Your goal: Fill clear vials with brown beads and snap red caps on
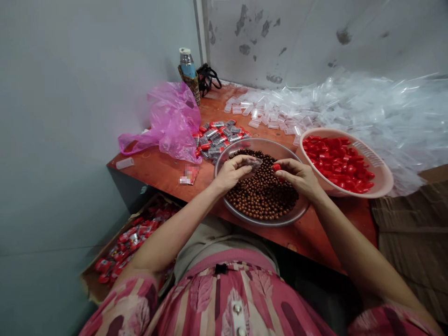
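Observation:
My left hand (234, 172) is closed around a small clear plastic container (255, 164), held over the metal bowl (234, 215). Brown balls (264, 205) fill much of that bowl. Between the thumb and fingertips of my right hand (297, 176) is a red cap (276, 167), a short gap to the right of the container. A pink basket (383, 183) heaped with red caps (338, 163) stands just right of the bowl. Behind the bowl lies a pile of red-capped containers (220, 135) with dark contents.
Clear empty containers (315, 105) are heaped along the back right of the red table (157, 172). At left are a pink plastic bag (175, 116), a single clear container (125, 163) and a flask (188, 65). A cardboard box (87, 282) with red packs sits below.

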A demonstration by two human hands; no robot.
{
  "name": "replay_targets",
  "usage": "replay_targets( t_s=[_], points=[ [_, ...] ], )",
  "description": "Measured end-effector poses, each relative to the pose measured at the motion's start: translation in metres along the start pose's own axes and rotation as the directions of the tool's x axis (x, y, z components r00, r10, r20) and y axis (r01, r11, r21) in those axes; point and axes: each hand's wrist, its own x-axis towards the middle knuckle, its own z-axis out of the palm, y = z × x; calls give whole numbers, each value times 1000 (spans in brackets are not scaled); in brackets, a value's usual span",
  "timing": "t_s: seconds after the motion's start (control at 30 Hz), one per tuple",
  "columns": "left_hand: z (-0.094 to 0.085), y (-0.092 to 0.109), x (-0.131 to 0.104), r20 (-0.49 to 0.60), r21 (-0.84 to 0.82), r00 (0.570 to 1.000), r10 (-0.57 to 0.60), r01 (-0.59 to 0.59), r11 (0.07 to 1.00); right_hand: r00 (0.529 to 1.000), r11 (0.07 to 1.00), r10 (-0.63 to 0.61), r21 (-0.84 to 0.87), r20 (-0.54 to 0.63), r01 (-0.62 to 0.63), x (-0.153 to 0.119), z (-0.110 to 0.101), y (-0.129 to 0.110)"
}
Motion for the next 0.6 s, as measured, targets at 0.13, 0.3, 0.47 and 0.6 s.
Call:
replay_targets(
  t_s=[0.13,0.3,0.47,0.6],
  points=[
    [0,2,-1,7,-94,999,-33,34,995,1000,1000,0,-13,-3,0,0,0,1],
    [0,1,-1,4,-133,998,-67,67,989,999,1000,10,6,-35,-10,0,0,-1],
    [1,1,-1,16,-124,997,-81,82,989,994,996,-80,30,-69,82,6,3,-24],
    [5,5,-2,-1,-123,992,-123,122,985,981,978,-194,-77,17,195,16,9,-50]
  ],
)
